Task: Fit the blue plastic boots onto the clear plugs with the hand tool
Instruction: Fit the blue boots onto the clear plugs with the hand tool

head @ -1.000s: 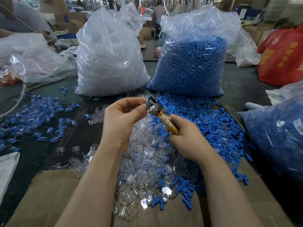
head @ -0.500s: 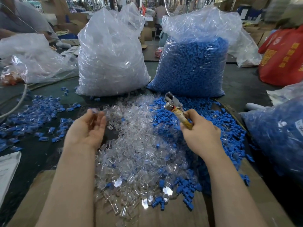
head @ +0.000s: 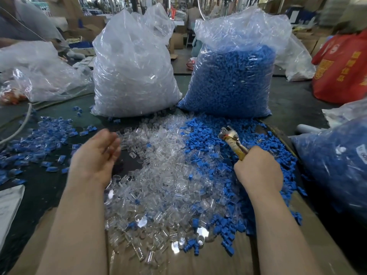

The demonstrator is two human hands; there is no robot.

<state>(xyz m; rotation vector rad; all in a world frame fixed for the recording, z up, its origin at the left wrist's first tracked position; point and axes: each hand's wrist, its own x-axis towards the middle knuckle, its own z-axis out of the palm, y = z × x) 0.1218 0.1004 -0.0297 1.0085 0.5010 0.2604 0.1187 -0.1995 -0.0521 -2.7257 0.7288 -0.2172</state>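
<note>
At the far left, fitted blue-and-clear pieces (head: pixel 39 139) lie scattered on the dark bench (head: pixel 39 191), with a crumpled clear bag (head: pixel 39 76) behind them. Next comes the left hand (head: pixel 95 157), palm up over the bench at the left edge of the clear plugs; its fingers (head: pixel 111 143) are loosely spread and blurred, holding nothing. Behind it stands a tall bag of clear plugs (head: pixel 131 66). The loose pile of clear plugs (head: pixel 158 175) spreads across the middle, running onto a sheet of cardboard (head: pixel 218 262) at the near edge. To its right lies the heap of blue boots (head: pixel 206 139), touching and partly mixed with the plugs, with a full bag of blue boots (head: pixel 230 80) upright behind. The right hand (head: pixel 258 171) is over that heap, its fingers curled tight around the yellowish handle of the hand tool (head: pixel 232 141), whose metal head points up and away to the left. Further right sit a red bag (head: pixel 341 66) and 1 more bag of blue parts (head: pixel 337 165).
</note>
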